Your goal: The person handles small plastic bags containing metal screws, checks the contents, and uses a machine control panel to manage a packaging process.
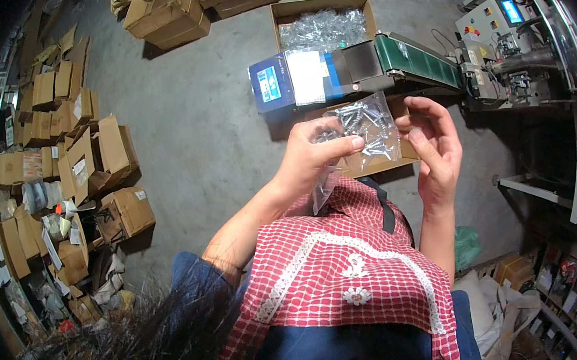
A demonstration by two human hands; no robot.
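My left hand grips a clear plastic bag of screws, thumb across its front. Silvery screws show through the film. More clear plastic hangs below that hand; whether it belongs to the same bag I cannot tell. My right hand is raised just right of the bag, fingers bent and apart, with nothing seen in it. Behind the bag and partly covered by it is an open cardboard box. Beyond stands a blue box with a white sheet on top.
A green conveyor belt slopes from a machine with a lit screen at the far right. Past the blue box, a carton holds many clear bags. Cardboard boxes crowd the left side. A metal frame juts in at right.
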